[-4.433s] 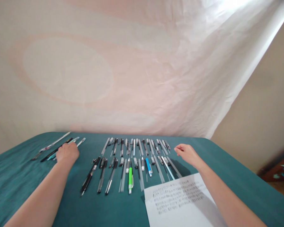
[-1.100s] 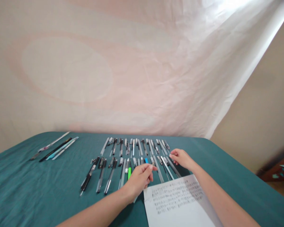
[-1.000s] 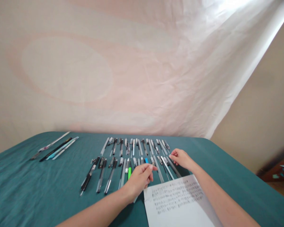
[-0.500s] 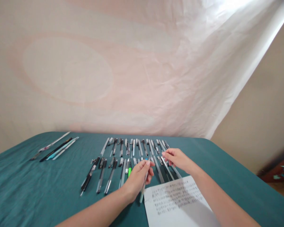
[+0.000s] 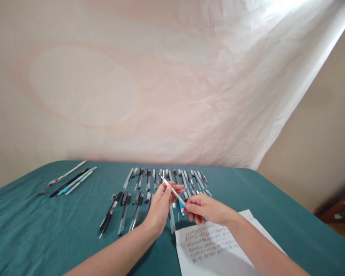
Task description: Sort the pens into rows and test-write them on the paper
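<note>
A slim white pen slants between my two hands above the rows of pens, its narrow tip pointing up and to the left. My left hand is closed on its upper part, with the thumb over the barrel and fingers behind. At the lower end, my right hand pinches the same pen between thumb and fingers. Just beneath the hands lie a blue pen part and a clear barrel. My hands and forearms hide some of the nearer row.
Handwritten paper lies under my right forearm. A far row of uncapped pens and caps crosses the green-covered table. Black pens lie left of my hands, and a separate group of pens sits farther left.
My left hand has raised and turned the white pen from pointing down to slanting upward. My right hand has come left and down from the far pens and now grips its lower end.
</note>
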`<state>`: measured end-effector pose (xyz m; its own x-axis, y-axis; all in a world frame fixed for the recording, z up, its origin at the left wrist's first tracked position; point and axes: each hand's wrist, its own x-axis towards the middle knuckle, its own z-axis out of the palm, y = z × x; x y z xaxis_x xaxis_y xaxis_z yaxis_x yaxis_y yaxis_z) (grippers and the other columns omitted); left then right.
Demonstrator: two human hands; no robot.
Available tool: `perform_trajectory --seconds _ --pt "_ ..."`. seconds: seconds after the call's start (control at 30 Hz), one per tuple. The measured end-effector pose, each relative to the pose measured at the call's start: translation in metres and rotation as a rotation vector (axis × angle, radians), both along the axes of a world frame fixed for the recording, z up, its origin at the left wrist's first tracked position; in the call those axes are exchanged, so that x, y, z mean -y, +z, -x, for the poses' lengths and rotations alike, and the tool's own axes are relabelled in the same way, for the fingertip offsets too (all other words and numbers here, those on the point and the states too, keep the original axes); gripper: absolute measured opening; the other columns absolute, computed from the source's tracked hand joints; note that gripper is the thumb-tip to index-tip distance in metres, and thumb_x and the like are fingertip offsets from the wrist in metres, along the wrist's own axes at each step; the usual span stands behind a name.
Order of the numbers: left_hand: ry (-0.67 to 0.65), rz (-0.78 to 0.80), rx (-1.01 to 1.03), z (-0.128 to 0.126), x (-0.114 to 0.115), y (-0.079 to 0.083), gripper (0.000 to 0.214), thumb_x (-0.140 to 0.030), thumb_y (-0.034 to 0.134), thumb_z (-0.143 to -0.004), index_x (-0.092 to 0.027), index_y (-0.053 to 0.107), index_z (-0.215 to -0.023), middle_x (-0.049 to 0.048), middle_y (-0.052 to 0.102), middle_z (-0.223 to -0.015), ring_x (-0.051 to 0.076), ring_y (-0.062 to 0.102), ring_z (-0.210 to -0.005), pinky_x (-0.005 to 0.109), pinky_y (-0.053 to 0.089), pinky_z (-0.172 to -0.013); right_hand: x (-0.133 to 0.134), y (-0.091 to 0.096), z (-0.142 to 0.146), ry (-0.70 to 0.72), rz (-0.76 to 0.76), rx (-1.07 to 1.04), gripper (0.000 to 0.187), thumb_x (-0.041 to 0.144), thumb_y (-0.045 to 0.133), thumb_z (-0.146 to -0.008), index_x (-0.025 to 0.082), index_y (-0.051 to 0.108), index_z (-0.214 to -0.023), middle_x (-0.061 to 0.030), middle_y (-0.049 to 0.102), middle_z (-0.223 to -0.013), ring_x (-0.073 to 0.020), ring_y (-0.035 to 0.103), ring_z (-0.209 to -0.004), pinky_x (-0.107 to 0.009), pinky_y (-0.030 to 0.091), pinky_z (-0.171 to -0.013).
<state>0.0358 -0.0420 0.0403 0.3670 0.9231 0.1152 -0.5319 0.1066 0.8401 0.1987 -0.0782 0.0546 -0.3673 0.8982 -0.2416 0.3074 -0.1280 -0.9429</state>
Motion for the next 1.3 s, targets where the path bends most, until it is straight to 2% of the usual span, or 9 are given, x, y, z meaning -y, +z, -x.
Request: perform_trajectory --seconds 0.13,0.27,0.47,0.57,0.67,0.8,0.93,1.1,1.3 --pt "-0.077 -0.027 -0.049 -0.001 0.001 -0.001 0.025 -0.031 0.049 -0.081 -0.015 0.045 -0.099 0.0108 0.062 -0.098 0.021 0.058 -0.092 0.04 0.039 -0.088 -0.004 -0.002 -0.006 -0.051 -0.016 -0.007 0.036 0.05 0.05 -0.076 0.014 0.056 -0.076 0.0017 0.057 -0.06 -0.0045 0.048 -0.043 -0.015 0.033 -0.038" --pt "-0.046 0.008 0.004 -0.001 -0.002 -0.002 0.022 -0.03 0.051 -0.08 -0.015 0.044 -0.096 0.0096 0.063 -0.094 0.02 0.058 -0.093 0.04 0.039 -0.09 -0.005 -0.003 -0.007 -0.019 -0.035 -0.007 0.037 0.049 0.046 -0.078 0.014 0.057 -0.08 -0.0003 0.059 -0.065 -0.005 0.049 -0.045 -0.015 0.033 -0.039" --pt "-0.029 0.038 0.009 0.0 -0.003 -0.006 0.022 -0.03 0.053 -0.078 -0.015 0.045 -0.094 0.0088 0.064 -0.092 0.02 0.059 -0.093 0.039 0.04 -0.089 -0.005 -0.005 -0.005 -0.043 -0.143 0.125 0.035 0.045 0.044 -0.08 0.014 0.059 -0.075 0.0011 0.057 -0.057 -0.0054 0.048 -0.044 -0.015 0.033 -0.039" --pt "-0.023 0.043 -0.016 0.0 -0.003 -0.005 0.023 -0.031 0.053 -0.078 -0.016 0.045 -0.093 0.0072 0.064 -0.088 0.018 0.06 -0.088 0.037 0.042 -0.086 -0.004 -0.003 -0.006 -0.036 -0.172 0.189 0.035 0.044 0.044 -0.08 0.014 0.06 -0.073 -0.0002 0.059 -0.059 -0.0069 0.05 -0.046 -0.016 0.035 -0.04" --pt "-0.028 0.022 -0.091 0.0 -0.001 -0.002 0.021 -0.032 0.054 -0.077 -0.016 0.046 -0.087 0.004 0.063 -0.08 0.015 0.061 -0.076 0.033 0.046 -0.077 -0.004 0.001 -0.008 -0.074 -0.196 0.199 0.037 0.046 0.045 -0.079 0.014 0.059 -0.07 -0.001 0.059 -0.06 -0.0087 0.052 -0.049 -0.017 0.037 -0.041" --pt "-0.167 -0.038 -0.246 -0.002 0.012 0.002 0.021 -0.033 0.057 -0.074 -0.016 0.047 -0.08 0.0011 0.062 -0.069 0.013 0.059 -0.061 0.026 0.047 -0.06 -0.006 0.007 -0.005 -0.261 -0.267 0.035 0.039 0.05 0.043 -0.079 0.015 0.058 -0.076 -0.0014 0.058 -0.064 -0.0096 0.051 -0.052 -0.018 0.036 -0.04" --pt "-0.307 -0.079 -0.305 -0.007 0.027 -0.003 0.021 -0.032 0.059 -0.072 -0.017 0.046 -0.077 0.0001 0.061 -0.064 0.012 0.057 -0.054 0.023 0.043 -0.052 -0.005 0.009 0.004 -0.361 -0.297 -0.15 0.032 0.047 0.052 -0.075 0.015 0.054 -0.067 0.0014 0.054 -0.057 -0.0077 0.047 -0.048 -0.018 0.036 -0.042" --pt "-0.31 -0.12 -0.323 -0.009 0.029 -0.011 0.019 -0.03 0.058 -0.072 -0.016 0.046 -0.075 0.0014 0.062 -0.065 0.012 0.057 -0.056 0.023 0.043 -0.053 -0.002 0.007 0.011 -0.446 -0.235 -0.24 0.027 0.04 0.062 -0.068 0.015 0.054 -0.066 0.0034 0.051 -0.052 -0.0061 0.042 -0.045 -0.018 0.033 -0.042" --pt "-0.324 -0.119 -0.346 -0.008 0.029 -0.012 0.019 -0.032 0.057 -0.073 -0.016 0.048 -0.077 0.0024 0.063 -0.065 0.013 0.057 -0.056 0.024 0.043 -0.054 -0.002 0.006 0.009 -0.44 -0.165 -0.326 0.025 0.037 0.066 -0.065 0.013 0.058 -0.066 0.0031 0.051 -0.053 -0.0048 0.039 -0.043 -0.018 0.029 -0.041"
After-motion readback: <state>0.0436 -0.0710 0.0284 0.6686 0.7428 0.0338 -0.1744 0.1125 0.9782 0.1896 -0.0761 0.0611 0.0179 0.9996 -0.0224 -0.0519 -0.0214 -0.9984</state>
